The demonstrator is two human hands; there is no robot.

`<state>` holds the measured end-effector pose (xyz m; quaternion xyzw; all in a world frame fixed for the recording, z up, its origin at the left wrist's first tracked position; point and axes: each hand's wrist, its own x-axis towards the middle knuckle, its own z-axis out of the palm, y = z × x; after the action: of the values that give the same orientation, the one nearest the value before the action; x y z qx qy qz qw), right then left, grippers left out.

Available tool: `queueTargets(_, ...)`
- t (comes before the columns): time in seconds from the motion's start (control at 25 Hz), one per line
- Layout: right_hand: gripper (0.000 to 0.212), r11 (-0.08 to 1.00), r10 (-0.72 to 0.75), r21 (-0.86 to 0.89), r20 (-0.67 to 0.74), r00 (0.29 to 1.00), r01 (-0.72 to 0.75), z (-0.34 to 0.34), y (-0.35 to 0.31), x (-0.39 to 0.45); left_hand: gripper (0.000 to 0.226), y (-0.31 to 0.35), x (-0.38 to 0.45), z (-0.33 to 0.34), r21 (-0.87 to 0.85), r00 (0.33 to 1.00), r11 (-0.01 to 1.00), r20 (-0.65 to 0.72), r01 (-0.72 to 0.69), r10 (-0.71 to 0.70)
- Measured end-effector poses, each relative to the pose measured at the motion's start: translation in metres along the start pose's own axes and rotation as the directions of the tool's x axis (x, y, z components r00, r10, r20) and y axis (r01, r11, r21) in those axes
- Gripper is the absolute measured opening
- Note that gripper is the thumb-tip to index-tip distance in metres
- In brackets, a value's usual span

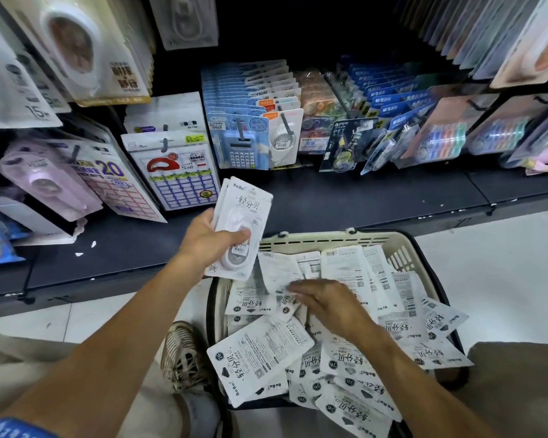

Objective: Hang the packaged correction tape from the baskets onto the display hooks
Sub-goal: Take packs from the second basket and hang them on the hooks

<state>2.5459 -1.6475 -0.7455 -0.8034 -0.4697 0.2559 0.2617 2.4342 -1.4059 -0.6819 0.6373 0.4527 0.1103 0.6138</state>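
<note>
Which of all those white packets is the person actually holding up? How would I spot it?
Start at the cream basket on the floor, heaped with white packets. Just above its left rim, the left hand grips a small stack of packets. Unlike the loose packets lying flat, this stack stands upright, lifted clear of the basket.

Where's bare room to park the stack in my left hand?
Free: the dark shelf ledge between the hanging packs and the basket, and floor tile right of the basket. Crowded: the basket, heaped with correction tape packs.
</note>
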Motion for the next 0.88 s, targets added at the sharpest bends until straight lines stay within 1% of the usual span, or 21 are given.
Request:
queueTargets(0.04, 0.024, 0.984, 0.067, 0.172, -0.15, 0.986, -0.04, -0.013, -0.004, 0.005, 0.035, -0.004, 0.002, 0.0, 0.117, 0.999, 0.993, -0.037, -0.026, 0.03)
queueTargets(0.08, 0.02, 0.946, 0.123, 0.323, -0.251, 0.96, -0.036, -0.031, -0.006, 0.012, 0.034, -0.007, 0.002, 0.0, 0.203, 0.998, 0.978, -0.041, -0.042, 0.052)
queueTargets(0.12, 0.019, 0.904, 0.144, 0.427, -0.298, 0.944, -0.003, -0.053, -0.009, 0.019, 0.034, -0.008, 0.001, 0.0, 0.238, 0.998, 0.97, -0.006, -0.053, 0.056)
queueTargets(0.16, 0.019, 0.859, 0.142, 0.511, -0.267, 0.953, 0.015, -0.072, -0.014, 0.024, 0.035, -0.008, -0.001, 0.002, 0.228, 0.997, 0.972, 0.062, -0.051, 0.038)
queueTargets(0.2, 0.016, 0.819, 0.114, 0.573, -0.179, 0.977, 0.009, -0.085, -0.021, 0.028, 0.038, -0.007, -0.003, 0.004, 0.211, 0.989, 0.977, 0.148, -0.044, 0.013)
queueTargets(0.28, 0.014, 0.797, 0.092, 0.6, -0.016, 0.996, -0.064, -0.09, -0.039, 0.034, 0.049, -0.003, -0.008, 0.01, 0.177, 0.959, 0.983, 0.284, -0.043, -0.009)
queueTargets(0.32, 0.014, 0.801, 0.116, 0.592, -0.014, 0.993, -0.085, -0.085, -0.048, 0.036, 0.053, -0.001, -0.008, 0.013, 0.118, 0.944, 0.993, 0.329, -0.023, -0.017)
queueTargets(0.36, 0.014, 0.809, 0.159, 0.581, -0.07, 0.985, -0.089, -0.078, -0.056, 0.039, 0.054, 0.0, -0.008, 0.014, 0.009, 0.923, 0.999, 0.384, 0.033, -0.034)
queueTargets(0.4, 0.014, 0.82, 0.2, 0.566, -0.15, 0.968, -0.082, -0.07, -0.061, 0.044, 0.053, 0.001, -0.009, 0.013, -0.111, 0.883, 0.985, 0.465, 0.132, -0.066)
queueTargets(0.44, 0.015, 0.833, 0.241, 0.548, -0.226, 0.944, -0.082, -0.063, -0.067, 0.047, 0.054, 0.002, -0.012, 0.012, -0.168, 0.83, 0.964, 0.552, 0.207, -0.082)
queueTargets(0.48, 0.015, 0.812, 0.291, 0.577, -0.273, 0.917, -0.086, -0.056, -0.07, 0.049, 0.055, 0.001, -0.015, 0.01, -0.156, 0.787, 0.958, 0.609, 0.24, -0.098)
queueTargets(0.52, 0.012, 0.735, 0.355, 0.673, -0.285, 0.89, -0.077, -0.051, -0.072, 0.052, 0.051, 0.002, -0.018, 0.009, -0.093, 0.766, 0.972, 0.633, 0.216, -0.11)
queueTargets(0.56, 0.007, 0.607, 0.422, 0.793, -0.264, 0.868, -0.054, -0.046, -0.073, 0.056, 0.047, 0.003, -0.02, 0.008, -0.012, 0.78, 0.989, 0.616, 0.149, -0.11)
queueTargets(0.6, 0.005, 0.495, 0.474, 0.868, -0.233, 0.849, -0.038, -0.041, -0.073, 0.056, 0.047, 0.004, -0.018, 0.006, 0.048, 0.824, 0.995, 0.559, 0.086, -0.098)
queueTargets(0.64, 0.012, 0.502, 0.497, 0.863, -0.238, 0.834, -0.053, -0.036, -0.068, 0.053, 0.048, 0.007, -0.014, 0.002, 0.056, 0.878, 0.996, 0.47, 0.069, -0.088)
queueTargets(0.68, 0.028, 0.685, 0.446, 0.718, -0.281, 0.85, -0.122, -0.029, -0.059, 0.048, 0.047, 0.01, -0.008, -0.005, 0.013, 0.931, 0.997, 0.356, 0.079, -0.078)
queueTargets(0.72, 0.047, 0.908, 0.31, 0.364, -0.255, 0.916, -0.206, -0.018, -0.047, 0.041, 0.047, 0.013, -0.003, -0.014, -0.058, 0.968, 0.994, 0.24, 0.092, -0.075)
queueTargets(0.76, 0.065, 0.983, 0.18, -0.017, -0.084, 0.98, -0.182, -0.002, -0.041, 0.033, 0.048, 0.014, 0.001, -0.023, -0.131, 0.985, 0.987, 0.158, 0.09, -0.069)
queueTargets(0.8, 0.073, 0.964, 0.1, -0.258, 0.108, 0.989, -0.069, 0.017, -0.038, 0.027, 0.051, 0.014, 0.004, -0.029, -0.165, 0.992, 0.983, 0.114, 0.08, -0.061)
queueTargets(0.84, 0.071, 0.936, 0.067, -0.352, 0.254, 0.965, 0.028, 0.035, -0.035, 0.023, 0.054, 0.013, 0.005, -0.033, -0.168, 0.994, 0.984, 0.101, 0.067, -0.051)
queueTargets(0.88, 0.065, 0.93, 0.045, -0.362, 0.286, 0.957, 0.064, 0.051, -0.035, 0.022, 0.055, 0.01, 0.003, -0.034, -0.157, 0.994, 0.986, 0.1, 0.062, -0.046)
